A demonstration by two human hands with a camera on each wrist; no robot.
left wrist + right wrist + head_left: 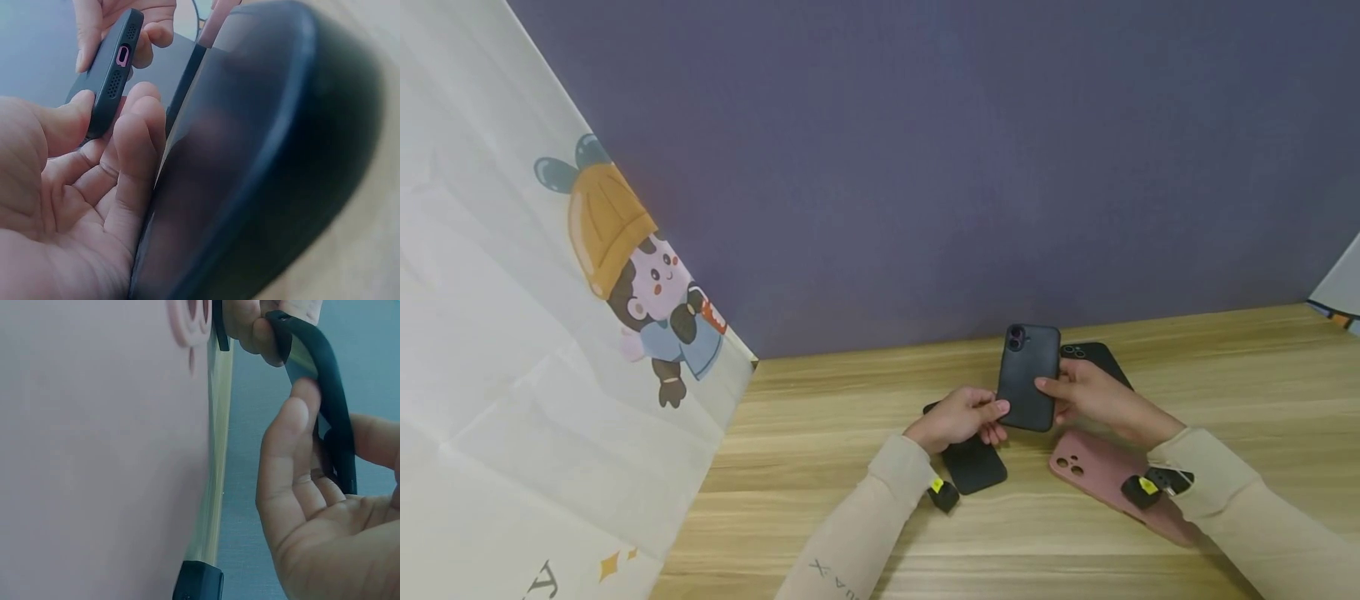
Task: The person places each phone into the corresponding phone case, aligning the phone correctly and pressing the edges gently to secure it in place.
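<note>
Both hands hold a phone in a dark case (1028,377) upright above the wooden table (850,467), its back and camera facing me. My left hand (958,417) pinches its lower left edge with thumb and fingers. My right hand (1086,390) grips its right edge. In the left wrist view the phone's bottom end (112,75) with port and speaker holes shows between thumb and fingers. The right wrist view shows the dark case edge (331,406) held by the right fingers.
A black case (973,462) lies under my left hand, another black case (1093,357) behind my right hand, and a pink case (1105,479) under my right forearm. A printed cloth (550,350) hangs at the left; a grey-purple wall stands behind.
</note>
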